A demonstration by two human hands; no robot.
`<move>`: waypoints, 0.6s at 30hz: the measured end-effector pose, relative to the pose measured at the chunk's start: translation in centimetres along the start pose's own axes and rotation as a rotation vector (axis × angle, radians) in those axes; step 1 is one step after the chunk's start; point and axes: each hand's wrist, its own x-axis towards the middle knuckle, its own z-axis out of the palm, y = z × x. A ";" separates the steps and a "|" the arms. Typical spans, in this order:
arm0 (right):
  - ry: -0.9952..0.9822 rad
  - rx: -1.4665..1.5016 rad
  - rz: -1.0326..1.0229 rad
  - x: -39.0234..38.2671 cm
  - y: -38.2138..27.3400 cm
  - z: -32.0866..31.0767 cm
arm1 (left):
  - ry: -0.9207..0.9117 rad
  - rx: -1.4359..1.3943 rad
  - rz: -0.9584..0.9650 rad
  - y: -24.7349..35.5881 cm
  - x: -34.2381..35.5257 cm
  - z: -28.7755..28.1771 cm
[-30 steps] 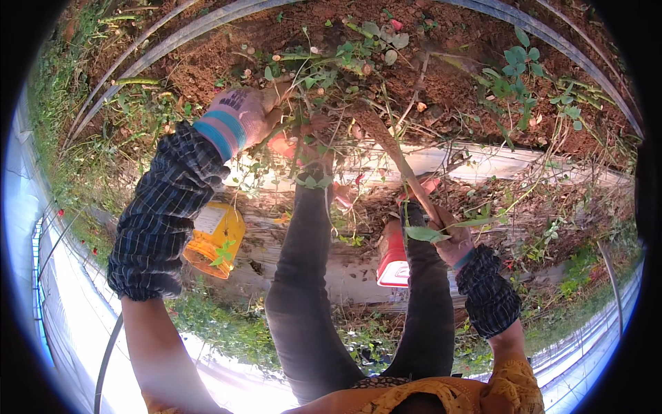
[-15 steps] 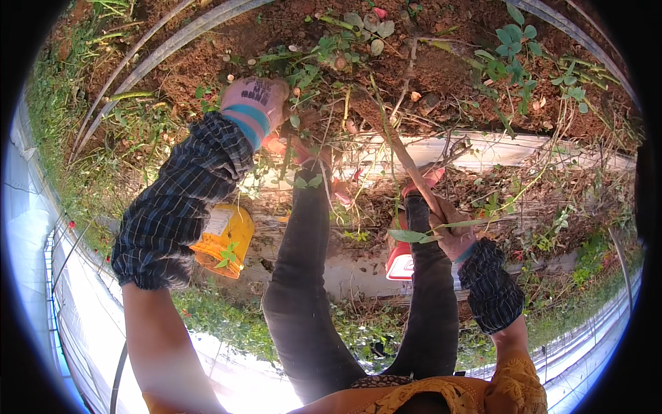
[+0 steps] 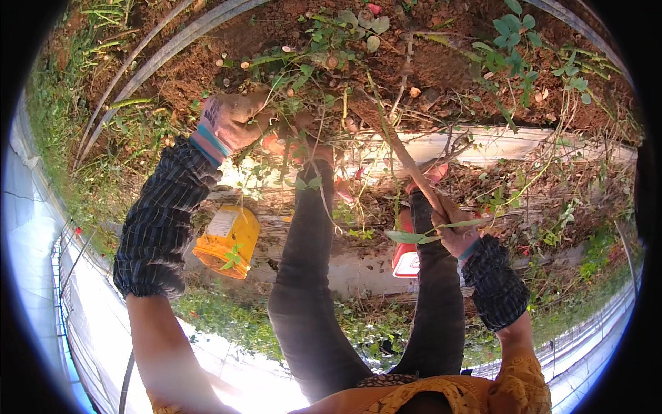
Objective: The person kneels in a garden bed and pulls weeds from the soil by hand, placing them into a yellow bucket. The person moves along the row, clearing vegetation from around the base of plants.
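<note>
My left hand (image 3: 236,124), in a pale work glove with a blue cuff band, is low over the soil at the left. Its fingers curl closed at thin green weed stems (image 3: 281,90); the fingertips are partly hidden. My right hand (image 3: 456,231), also gloved, is wrapped round a brown wooden handle (image 3: 407,157). This handle slants up and left to the ground, where the tool's head cannot be made out among soil and stems. A long green leaf (image 3: 407,237) lies across the right hand's side.
Between my left arm and leg lies a tipped yellow plastic container (image 3: 238,231). A red and white container (image 3: 405,261) stands by my right leg. Pale plastic sheeting (image 3: 510,143) crosses the ground under twigs. Curved pipes (image 3: 148,69) arch at the far left; a leafy plant (image 3: 514,34) grows far right.
My left hand has shifted left and slightly down, turning at the wrist, and green stems now show beside its fingers. My right hand keeps its grip on the wooden handle.
</note>
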 end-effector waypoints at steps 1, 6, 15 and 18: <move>-0.015 -0.030 0.016 0.0 0.0 0.0 | 0.173 -0.221 0.113 0.2 0.0 -0.1; -0.057 -0.064 0.037 -0.4 -0.2 -0.5 | 0.291 -0.937 -0.564 2.0 -3.7 -5.1; -0.043 0.227 0.035 -1.0 -2.0 -1.2 | 0.274 -1.230 -0.359 5.6 -7.9 -10.0; -0.048 0.461 0.064 -1.0 -2.0 -0.9 | 0.212 -1.230 -0.786 7.5 -4.4 -6.1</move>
